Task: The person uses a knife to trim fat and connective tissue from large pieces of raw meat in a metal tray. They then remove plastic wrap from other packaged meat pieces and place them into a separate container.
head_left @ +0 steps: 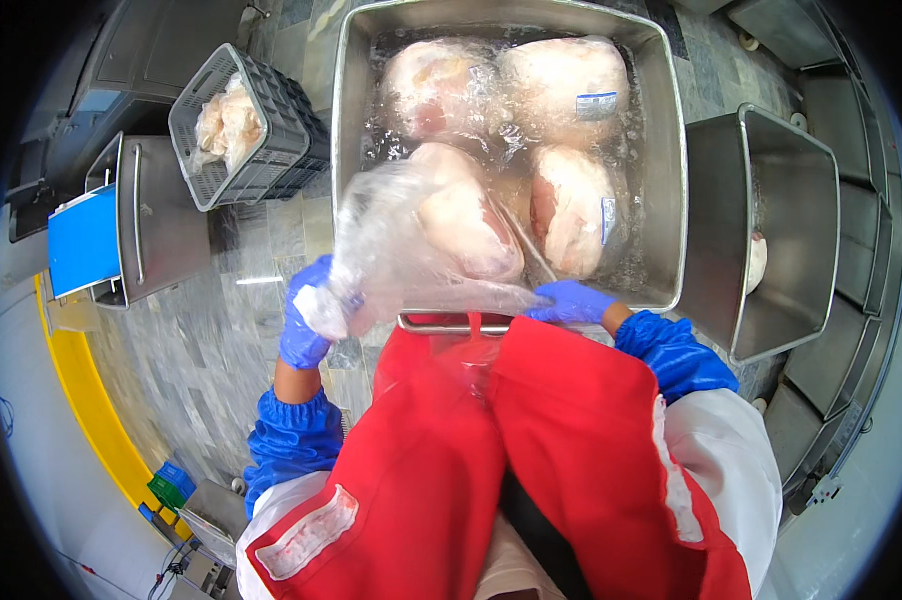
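Observation:
My left hand (305,315), in a blue glove, is closed on the bunched end of a clear plastic bag (381,235) left of the metal tub. At the tub's near rim my right hand (568,300), also gloved in blue, pinches another part of this bag, which stretches between both hands. Behind it lies a large pale piece of meat (461,215), partly covered by the film. Other wrapped meat pieces (571,215) rest in liquid in the steel tub (675,180); two carry blue-and-white labels. Whether the near-left piece is still inside the bag, I cannot tell.
A grey plastic crate (296,130) holding crumpled clear film stands at the left. Beyond it is a steel cart (161,215) with a blue board. At the right stands another deep steel tub (716,240) with a pale piece inside. Grey tiles cover the floor.

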Tool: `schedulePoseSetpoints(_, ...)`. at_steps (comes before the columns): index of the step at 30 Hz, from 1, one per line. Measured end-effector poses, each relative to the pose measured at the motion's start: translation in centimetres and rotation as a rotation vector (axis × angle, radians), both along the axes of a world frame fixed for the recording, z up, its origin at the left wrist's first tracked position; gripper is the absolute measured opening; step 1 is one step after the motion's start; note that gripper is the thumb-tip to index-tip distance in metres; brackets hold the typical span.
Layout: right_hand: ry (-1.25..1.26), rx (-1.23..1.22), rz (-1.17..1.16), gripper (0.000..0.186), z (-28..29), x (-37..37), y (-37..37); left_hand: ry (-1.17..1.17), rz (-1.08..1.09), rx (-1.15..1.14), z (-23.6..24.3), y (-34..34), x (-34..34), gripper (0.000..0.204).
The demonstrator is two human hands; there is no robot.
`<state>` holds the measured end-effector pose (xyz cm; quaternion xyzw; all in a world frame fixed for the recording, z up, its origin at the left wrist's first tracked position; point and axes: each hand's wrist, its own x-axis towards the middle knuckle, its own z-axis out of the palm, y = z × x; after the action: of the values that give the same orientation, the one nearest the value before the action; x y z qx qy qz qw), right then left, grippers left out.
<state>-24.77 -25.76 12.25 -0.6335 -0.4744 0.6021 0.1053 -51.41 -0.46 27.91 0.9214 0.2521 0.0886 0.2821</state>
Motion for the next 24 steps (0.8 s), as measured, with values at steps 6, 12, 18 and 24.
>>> schedulePoseSetpoints(6, 0.577, -0.253, -0.743, 0.038, -4.8, 4.4, 5.6, 0.237, -0.014, -0.121, -1.7, 0.4, -3.4, 0.031)
schedulePoseSetpoints(12, -0.413, 0.105, -0.392, 0.046, -18.5, 0.3, 12.8, 0.426, 0.091, -0.125, -6.3, 1.5, -6.1, 0.028)
schedulePoseSetpoints(18, -0.612, 0.229, -0.444, 0.029, -23.6, -5.8, 14.6, 0.338, 0.144, -0.243, -8.5, -0.1, -6.8, 0.028)
schedulePoseSetpoints(24, -0.654, 0.262, -0.029, 0.021, -22.8, -0.2, 14.4, 0.340, 0.175, -0.268, -10.1, -0.4, -6.8, 0.023)
